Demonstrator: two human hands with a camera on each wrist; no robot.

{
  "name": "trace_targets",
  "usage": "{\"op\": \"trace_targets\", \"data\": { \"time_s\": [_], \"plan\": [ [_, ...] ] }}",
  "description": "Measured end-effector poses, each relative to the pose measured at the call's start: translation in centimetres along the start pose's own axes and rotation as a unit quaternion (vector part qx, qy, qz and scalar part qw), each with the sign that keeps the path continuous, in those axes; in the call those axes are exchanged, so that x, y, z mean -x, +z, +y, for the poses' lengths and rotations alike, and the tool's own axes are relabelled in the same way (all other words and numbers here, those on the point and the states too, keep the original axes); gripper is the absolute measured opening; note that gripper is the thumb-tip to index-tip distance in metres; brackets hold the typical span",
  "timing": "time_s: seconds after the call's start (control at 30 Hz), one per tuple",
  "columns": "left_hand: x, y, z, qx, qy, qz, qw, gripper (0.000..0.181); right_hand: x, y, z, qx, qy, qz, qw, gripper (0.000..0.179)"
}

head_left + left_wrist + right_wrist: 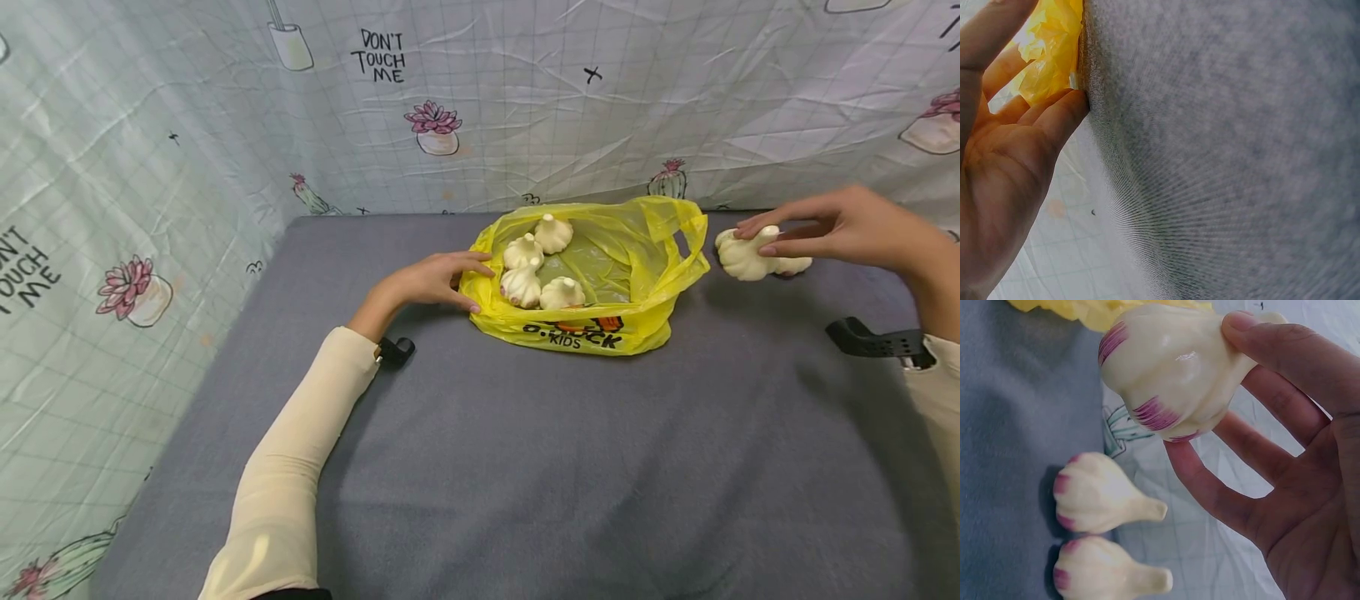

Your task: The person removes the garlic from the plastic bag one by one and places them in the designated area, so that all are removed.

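Note:
A yellow plastic bag (pixel 645 329) with dark lettering lies with its mouth open near the back wall. Several white garlic bulbs (pixel 553 234) sit inside it, toward its left side. My left hand (pixel 429 279) touches the bag's left edge with spread, fairly straight fingers; in the left wrist view its fingertips reach the crumpled yellow plastic (pixel 1047 56). To the right of the bag, my right hand (pixel 847 229) pinches a garlic bulb (pixel 1169 372) with purple streaks by its neck and side, above the table. Two more garlic bulbs (pixel 1100 494) lie below it.
Grey cloth covers the table (pixel 480 467). A patterned curtain (pixel 510 100) hangs along the back and left sides. Black wrist mounts sit on both forearms, the left mount (pixel 397 352) close above the cloth.

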State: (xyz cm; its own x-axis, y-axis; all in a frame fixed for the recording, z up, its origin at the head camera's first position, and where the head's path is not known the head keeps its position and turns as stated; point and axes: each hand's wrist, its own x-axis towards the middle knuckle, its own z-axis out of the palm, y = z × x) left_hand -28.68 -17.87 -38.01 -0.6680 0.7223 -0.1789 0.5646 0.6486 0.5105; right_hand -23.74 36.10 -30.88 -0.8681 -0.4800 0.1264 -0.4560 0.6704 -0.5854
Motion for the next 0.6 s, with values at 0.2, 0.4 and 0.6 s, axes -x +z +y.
{"op": "trace_targets", "data": {
  "time_s": [0.2,0.4,0.6],
  "plan": [
    [0.0,-0.1,0.0,-0.002,0.001,-0.002,1.0000,0.064,0.6,0.0,1.1,-0.029,0.039,0.007,0.9988,0.026],
    [0.0,-0.3,0.1,0.001,0.001,-0.004,1.0000,0.064,1.0,-0.5,1.8,-0.043,0.059,0.008,0.9973,0.026],
    [-0.1,-0.4,0.0,0.001,0.001,-0.007,1.0000,0.064,0.8,-1.4,2.4,-0.027,0.098,0.000,0.9948,0.027]
  ]
}}
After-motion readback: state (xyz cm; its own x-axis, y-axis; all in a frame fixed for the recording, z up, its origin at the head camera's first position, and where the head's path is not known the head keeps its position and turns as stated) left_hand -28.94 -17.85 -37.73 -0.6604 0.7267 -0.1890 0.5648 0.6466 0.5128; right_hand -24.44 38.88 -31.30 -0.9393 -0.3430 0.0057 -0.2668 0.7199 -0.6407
